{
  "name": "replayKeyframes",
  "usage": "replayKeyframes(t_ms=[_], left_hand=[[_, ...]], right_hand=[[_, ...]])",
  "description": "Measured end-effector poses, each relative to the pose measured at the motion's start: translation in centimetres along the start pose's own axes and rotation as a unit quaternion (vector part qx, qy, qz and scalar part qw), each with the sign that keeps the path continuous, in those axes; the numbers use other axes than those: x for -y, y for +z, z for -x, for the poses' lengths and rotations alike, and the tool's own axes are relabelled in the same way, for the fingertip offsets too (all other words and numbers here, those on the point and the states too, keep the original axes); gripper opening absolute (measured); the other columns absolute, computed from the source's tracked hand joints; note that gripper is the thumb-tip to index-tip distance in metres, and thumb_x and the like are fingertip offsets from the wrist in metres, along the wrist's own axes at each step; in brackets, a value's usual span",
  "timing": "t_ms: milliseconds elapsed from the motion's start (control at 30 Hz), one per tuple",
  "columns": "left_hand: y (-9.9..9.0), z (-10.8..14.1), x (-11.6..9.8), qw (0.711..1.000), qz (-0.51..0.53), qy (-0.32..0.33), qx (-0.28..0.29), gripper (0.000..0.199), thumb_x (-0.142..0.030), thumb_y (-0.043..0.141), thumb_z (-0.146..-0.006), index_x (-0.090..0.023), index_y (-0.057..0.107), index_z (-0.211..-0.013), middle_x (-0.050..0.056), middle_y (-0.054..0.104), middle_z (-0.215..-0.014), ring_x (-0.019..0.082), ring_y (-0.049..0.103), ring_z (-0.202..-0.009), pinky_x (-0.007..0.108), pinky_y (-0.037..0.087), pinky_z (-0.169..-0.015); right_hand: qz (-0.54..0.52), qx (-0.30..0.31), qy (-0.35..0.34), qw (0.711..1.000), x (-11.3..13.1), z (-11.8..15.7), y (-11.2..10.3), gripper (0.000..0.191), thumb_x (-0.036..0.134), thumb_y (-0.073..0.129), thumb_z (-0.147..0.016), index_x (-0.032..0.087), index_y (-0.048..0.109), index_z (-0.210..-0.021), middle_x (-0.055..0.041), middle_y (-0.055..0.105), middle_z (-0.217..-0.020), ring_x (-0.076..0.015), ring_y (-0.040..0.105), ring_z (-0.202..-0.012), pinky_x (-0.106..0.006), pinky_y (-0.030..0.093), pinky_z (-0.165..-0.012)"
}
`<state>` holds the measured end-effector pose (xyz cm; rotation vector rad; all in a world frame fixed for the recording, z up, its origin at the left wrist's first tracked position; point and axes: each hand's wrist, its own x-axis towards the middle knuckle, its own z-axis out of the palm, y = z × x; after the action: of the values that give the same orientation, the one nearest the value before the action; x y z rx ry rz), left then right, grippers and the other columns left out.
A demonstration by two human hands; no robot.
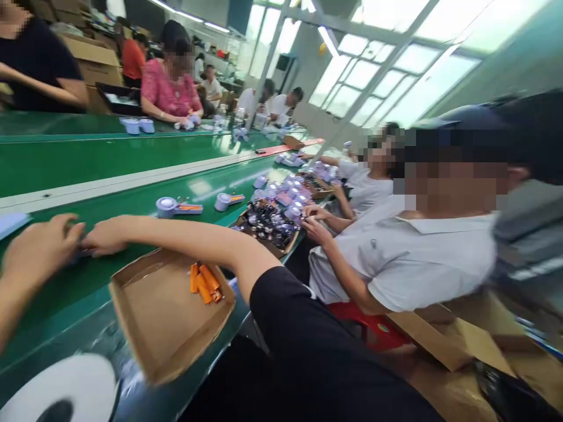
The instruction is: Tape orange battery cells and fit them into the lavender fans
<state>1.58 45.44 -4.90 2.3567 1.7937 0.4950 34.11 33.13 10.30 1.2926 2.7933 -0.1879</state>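
My left hand [41,249] is at the left edge over the green belt, its fingers bent inward and close to my right hand. My right hand [108,235] reaches across from the right, fingers closed at a small pale purple and dark piece that is mostly hidden between both hands. Below my right forearm is a shallow cardboard tray [153,319] with several orange cylindrical batteries [204,284] in its far right corner. Beyond the forearm, two pale purple plastic units [166,206] with orange strips in their handles lie on the belt.
A white disc-like roll [65,390] lies at lower left. A box of dark small parts [268,225] and a pile of purple units [285,190] are further along. A co-worker in a white shirt [422,264] sits to my right; other people work across the belt [88,164].
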Motion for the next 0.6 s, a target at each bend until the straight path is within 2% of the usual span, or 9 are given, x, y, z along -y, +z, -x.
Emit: replayKeyframes(t_ms=[33,100,167,200,300,367,400,500,600], left_hand=[[-1.8,1.7,-1.9,1.000,-0.011,-0.021,-0.004,0.070,-0.056,0.040,-0.097,-0.011,0.061,-0.147,0.020,0.078,-0.127,0.040,0.069,-0.120,0.059,0.053,-0.109],[-4.5,6.1,-4.0,0.999,0.025,0.014,-0.039,0.078,-0.050,0.037,-0.098,-0.002,0.048,-0.158,0.023,0.072,-0.143,0.039,0.061,-0.139,0.057,0.044,-0.123],[-6.1,12.0,-3.7,0.997,0.053,0.039,-0.034,0.074,-0.055,0.038,-0.099,-0.007,0.058,-0.152,0.020,0.073,-0.143,0.036,0.063,-0.137,0.051,0.046,-0.123],[-6.6,15.7,-2.9,0.996,0.064,0.060,-0.008,0.069,-0.059,0.040,-0.100,-0.013,0.066,-0.145,0.018,0.075,-0.139,0.035,0.066,-0.132,0.048,0.049,-0.120],[-7.3,27.8,0.6,0.981,0.058,0.149,0.113,0.056,-0.067,0.060,-0.094,-0.029,0.078,-0.130,0.011,0.080,-0.134,0.034,0.071,-0.129,0.047,0.054,-0.116],[-7.2,34.3,2.6,0.976,0.013,0.173,0.130,0.055,-0.062,0.071,-0.090,-0.035,0.077,-0.137,0.009,0.075,-0.147,0.038,0.064,-0.141,0.053,0.053,-0.118],[-7.2,36.5,3.2,0.977,-0.007,0.175,0.123,0.056,-0.059,0.074,-0.089,-0.035,0.076,-0.139,0.009,0.073,-0.150,0.039,0.062,-0.144,0.055,0.052,-0.119],[-7.2,38.8,2.4,0.985,-0.027,0.163,0.053,0.052,-0.052,0.077,-0.090,-0.029,0.076,-0.137,0.013,0.077,-0.141,0.042,0.061,-0.143,0.058,0.054,-0.118],[-8.1,37.7,-1.5,0.982,-0.024,0.167,-0.083,0.046,-0.048,0.080,-0.090,-0.027,0.074,-0.131,0.014,0.079,-0.129,0.044,0.057,-0.145,0.064,0.050,-0.122]], right_hand=[[-0.013,-0.020,-0.008,1.000,0.4,-0.5,0.2,0.030,0.034,0.066,-0.108,0.029,0.073,-0.137,0.0000,0.085,-0.121,-0.0220,0.076,-0.119,-0.036,0.054,-0.104],[-0.043,-0.044,-0.041,0.997,2.0,-2.0,1.5,0.033,0.028,0.065,-0.108,0.024,0.073,-0.139,-0.0054,0.085,-0.126,-0.0234,0.076,-0.119,-0.038,0.054,-0.105],[-0.083,-0.060,-0.050,0.993,4.0,-2.1,3.4,0.034,0.023,0.061,-0.109,0.018,0.074,-0.139,-0.0107,0.083,-0.131,-0.0247,0.077,-0.118,-0.040,0.055,-0.106],[-0.108,-0.065,-0.034,0.991,4.8,-1.2,4.4,0.034,0.021,0.058,-0.109,0.016,0.075,-0.138,-0.0128,0.082,-0.133,-0.0251,0.077,-0.117,-0.041,0.055,-0.106],[-0.215,-0.051,-0.035,0.975,5.9,5.5,7.3,0.032,0.027,0.059,-0.109,0.018,0.081,-0.131,-0.0098,0.085,-0.126,-0.0234,0.080,-0.111,-0.037,0.058,-0.099],[-0.294,-0.052,-0.019,0.954,6.8,10.8,8.8,0.029,0.033,0.064,-0.106,0.021,0.085,-0.122,-0.0077,0.088,-0.115,-0.0218,0.082,-0.100,-0.034,0.060,-0.091],[-0.327,-0.058,-0.011,0.943,7.7,12.9,9.4,0.027,0.034,0.065,-0.105,0.022,0.086,-0.118,-0.0072,0.088,-0.111,-0.0216,0.083,-0.098,-0.032,0.060,-0.089],[-0.417,-0.080,0.021,0.905,12.1,15.6,10.7,0.029,0.039,0.069,-0.103,0.021,0.086,-0.118,-0.0078,0.089,-0.103,-0.0212,0.083,-0.089,-0.030,0.061,-0.082],[-0.490,-0.042,0.015,0.871,17.7,14.4,11.6,0.051,0.049,0.080,-0.097,0.018,0.078,-0.137,-0.0075,0.088,-0.097,-0.0203,0.081,-0.076,-0.028,0.060,-0.071]])
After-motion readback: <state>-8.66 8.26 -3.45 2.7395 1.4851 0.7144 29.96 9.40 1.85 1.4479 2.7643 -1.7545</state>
